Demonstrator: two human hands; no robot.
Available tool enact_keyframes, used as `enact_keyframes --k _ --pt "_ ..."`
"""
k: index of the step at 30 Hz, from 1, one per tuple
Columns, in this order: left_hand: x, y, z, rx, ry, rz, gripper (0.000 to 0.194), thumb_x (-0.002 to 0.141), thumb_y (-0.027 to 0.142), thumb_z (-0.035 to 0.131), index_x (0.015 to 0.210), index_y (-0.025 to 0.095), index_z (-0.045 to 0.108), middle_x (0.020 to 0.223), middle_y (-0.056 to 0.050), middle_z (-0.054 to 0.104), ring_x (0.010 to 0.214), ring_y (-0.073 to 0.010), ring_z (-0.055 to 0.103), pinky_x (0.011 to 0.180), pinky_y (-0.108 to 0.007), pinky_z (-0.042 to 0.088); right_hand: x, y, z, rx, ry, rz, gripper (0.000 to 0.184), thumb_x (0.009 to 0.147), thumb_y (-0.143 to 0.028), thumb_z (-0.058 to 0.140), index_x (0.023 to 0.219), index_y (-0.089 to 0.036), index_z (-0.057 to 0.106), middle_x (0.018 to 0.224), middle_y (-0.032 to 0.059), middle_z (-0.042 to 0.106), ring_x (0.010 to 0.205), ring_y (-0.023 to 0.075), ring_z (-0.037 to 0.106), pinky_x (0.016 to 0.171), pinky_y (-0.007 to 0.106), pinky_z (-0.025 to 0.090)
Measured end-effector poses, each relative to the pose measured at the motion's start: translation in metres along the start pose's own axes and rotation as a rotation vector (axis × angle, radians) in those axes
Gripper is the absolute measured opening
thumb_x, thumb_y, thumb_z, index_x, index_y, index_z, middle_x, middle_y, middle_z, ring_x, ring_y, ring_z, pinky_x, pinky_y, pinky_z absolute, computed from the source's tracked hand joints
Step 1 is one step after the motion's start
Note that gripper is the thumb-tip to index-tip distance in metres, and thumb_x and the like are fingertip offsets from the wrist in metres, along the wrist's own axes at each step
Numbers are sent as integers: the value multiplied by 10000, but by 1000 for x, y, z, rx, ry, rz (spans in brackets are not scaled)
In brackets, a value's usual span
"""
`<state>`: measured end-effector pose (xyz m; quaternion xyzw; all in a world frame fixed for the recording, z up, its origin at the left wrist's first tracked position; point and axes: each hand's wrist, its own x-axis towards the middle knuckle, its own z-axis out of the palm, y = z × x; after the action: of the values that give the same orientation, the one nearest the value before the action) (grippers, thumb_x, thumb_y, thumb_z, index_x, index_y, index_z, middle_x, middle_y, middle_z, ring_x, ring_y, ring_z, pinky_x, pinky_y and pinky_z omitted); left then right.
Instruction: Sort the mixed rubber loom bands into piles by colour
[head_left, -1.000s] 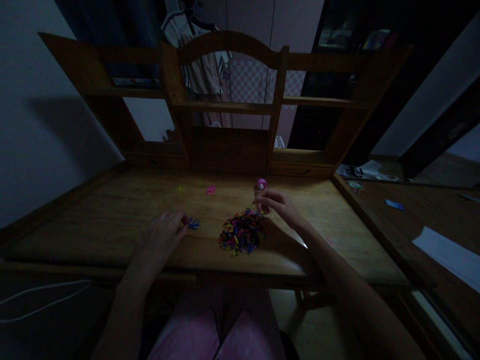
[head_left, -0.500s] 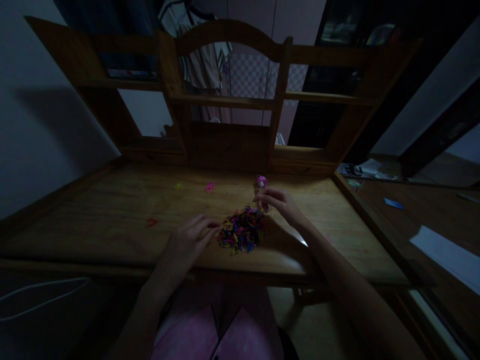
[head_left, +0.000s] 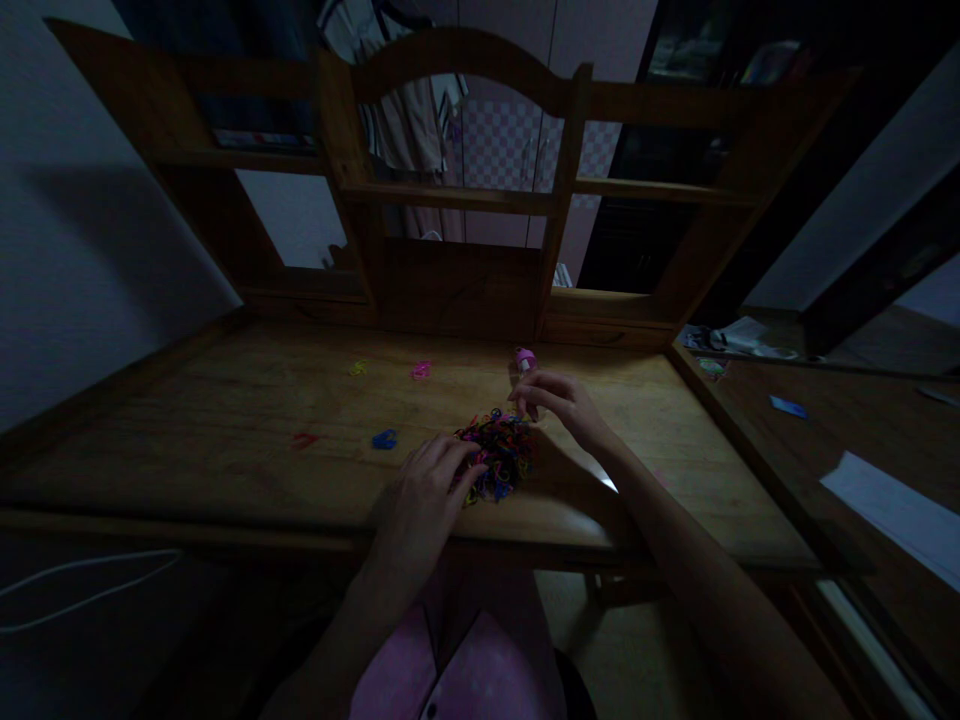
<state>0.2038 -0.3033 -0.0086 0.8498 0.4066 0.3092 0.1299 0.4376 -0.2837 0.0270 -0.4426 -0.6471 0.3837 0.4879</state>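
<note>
A heap of small, many-coloured rubber bands (head_left: 499, 455) lies on the wooden desk between my hands. My left hand (head_left: 431, 490) reaches over the heap's left side, its thumb and fingers apart among the bands. At the upper right edge of the heap, my right hand (head_left: 559, 400) hovers with thumb and fingertips pressed together; what they hold, if anything, is too small to make out. Just behind it stands a pink-topped container (head_left: 525, 360), partly hidden by the fingers. Left of the heap are separate little clusters: blue bands (head_left: 384, 439), red bands (head_left: 305, 440), yellow bands (head_left: 358, 368) and pink bands (head_left: 421, 370).
A wooden shelf unit (head_left: 457, 202) rises along the desk's back edge. To the right, a lower brown surface (head_left: 780, 450) carries white paper (head_left: 892, 510) and a blue card (head_left: 788, 407). A wall (head_left: 112, 230) borders the left side.
My left hand has moved right, onto the heap, and its fingers have parted. The blue cluster, not visible before, now shows left of the heap. My right hand has barely moved.
</note>
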Motion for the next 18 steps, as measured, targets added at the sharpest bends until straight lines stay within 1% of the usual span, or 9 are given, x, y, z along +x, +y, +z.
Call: enact_keyframes --k 2,4,9,12,15,17,18 --pt "-2 0 6 38 50 -60 198 873 304 611 1058 232 606 1031 -45 632 982 -223 598 880 -373 474 0 -1 0 -2 -3 -6 231 883 -380 571 866 -175 677 742 24 627 656 128 529 631 278 416" --pt "-4 -2 10 28 76 -94 218 864 290 619 1073 230 601 1031 -52 636 966 -224 606 859 -373 486 0 -2 0 -10 -4 -5 228 882 -381 572 858 -181 678 740 25 628 658 129 530 633 281 419" --pt "-2 -10 10 -153 50 -141 153 856 217 599 1007 225 626 954 -35 650 861 -188 634 788 -336 523 0 -1 -1 -31 -14 -2 244 883 -398 570 854 -181 676 738 24 628 657 131 535 635 281 429" --pt "0 -10 8 -244 45 -173 176 835 188 606 1004 221 639 928 -31 646 826 -175 635 764 -319 531 0 1 1 -104 -12 -19 249 892 -393 560 868 -176 678 757 27 632 689 142 558 655 284 439" --pt "1 -9 6 -278 38 -202 202 818 169 613 1013 214 641 928 -31 637 830 -171 629 770 -317 530 0 5 5 -261 4 -108 184 886 -341 579 907 -193 686 880 42 657 819 172 586 756 315 452" --pt "1 -9 6 -287 36 -202 207 813 169 615 1014 215 641 921 -28 634 824 -169 626 769 -316 529 0 8 9 -368 -5 -181 148 867 -298 608 964 -220 687 968 44 663 932 199 580 867 361 435" --pt "1 -10 6 -295 38 -196 209 813 175 615 1017 218 640 916 -26 634 820 -169 626 764 -314 530 -1 10 12 -410 -19 -208 165 859 -277 616 1003 -233 683 1003 44 663 981 211 570 916 386 415"
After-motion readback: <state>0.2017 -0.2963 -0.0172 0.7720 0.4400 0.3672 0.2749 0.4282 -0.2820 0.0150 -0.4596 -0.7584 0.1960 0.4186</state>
